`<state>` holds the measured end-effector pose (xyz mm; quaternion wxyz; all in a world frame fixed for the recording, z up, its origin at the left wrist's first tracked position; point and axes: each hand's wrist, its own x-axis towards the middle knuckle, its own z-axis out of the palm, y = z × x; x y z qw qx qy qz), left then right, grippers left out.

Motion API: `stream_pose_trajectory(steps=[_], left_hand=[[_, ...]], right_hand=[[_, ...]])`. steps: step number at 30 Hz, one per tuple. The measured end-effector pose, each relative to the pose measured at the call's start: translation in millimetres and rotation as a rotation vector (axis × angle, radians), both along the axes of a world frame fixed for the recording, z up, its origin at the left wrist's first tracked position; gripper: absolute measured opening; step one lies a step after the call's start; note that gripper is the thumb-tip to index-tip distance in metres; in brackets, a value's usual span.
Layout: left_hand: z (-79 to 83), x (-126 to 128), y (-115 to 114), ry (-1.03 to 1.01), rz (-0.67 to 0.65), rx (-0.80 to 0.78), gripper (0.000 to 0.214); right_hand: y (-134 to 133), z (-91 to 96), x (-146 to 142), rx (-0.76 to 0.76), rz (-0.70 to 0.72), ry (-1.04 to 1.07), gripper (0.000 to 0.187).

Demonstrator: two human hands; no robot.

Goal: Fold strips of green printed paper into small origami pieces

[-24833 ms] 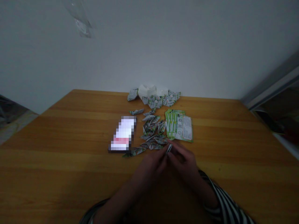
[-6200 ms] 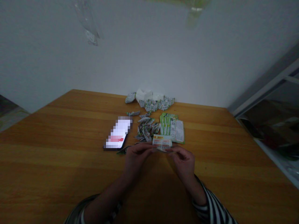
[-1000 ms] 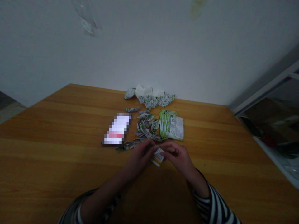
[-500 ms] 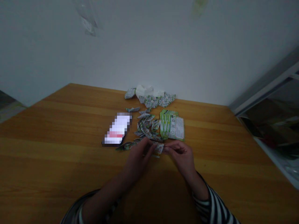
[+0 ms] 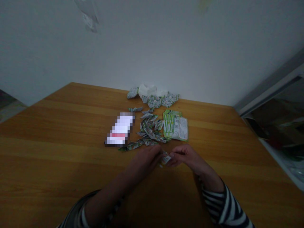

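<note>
Between my two hands is a small folded piece of printed paper (image 5: 166, 158), white with some green and yellow. My left hand (image 5: 148, 157) pinches its left side, the fingertips partly hidden behind the hand. From the right, my right hand (image 5: 181, 155) grips the other edge between thumb and fingers. Just beyond the hands lie several folded paper pieces (image 5: 150, 128) with the same kind of print, loosely piled. A stack of flat green-and-white printed cards (image 5: 177, 128) rests beyond my right hand.
A phone (image 5: 120, 129) with a lit, blurred screen lies left of the folded pieces on the wooden table (image 5: 71, 142). Against the wall (image 5: 152, 47) stand larger folded paper shapes (image 5: 155, 100) and white tissue-like paper (image 5: 147, 90). A shelf (image 5: 273, 98) is at the right.
Both hands have come slightly nearer to me with the folded paper, which has turned and tilted. My right wrist has swung to the right. The things on the table stay in place.
</note>
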<state>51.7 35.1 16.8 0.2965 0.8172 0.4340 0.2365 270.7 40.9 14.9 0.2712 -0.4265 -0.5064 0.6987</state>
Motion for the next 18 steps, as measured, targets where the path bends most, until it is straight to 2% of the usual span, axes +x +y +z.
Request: stream_pose_trajectory(steps=[4,11,15,18], left_hand=[[1.5,0.3,-0.3,0.023,-0.035,-0.037,0.018],[1.1,0.1,-1.5,-0.028,-0.026,-0.071,0.017],[2.4,2.0,-0.1,-0.168,0.032,-0.150,0.020],[1.3,3.4,3.3,-0.247,0.073,-0.199,0.022]], right_hand=[[0.9,-1.0,5.9,-0.053,0.097,0.003,0.036],[-0.2,-1.4,6.7,-0.028,0.141,-0.028,0.031],[-4.8,0.7,2.1,0.039,0.147,-0.079,0.030],[-7.4,3.3,-2.2,0.213,0.144,-0.203,0.028]])
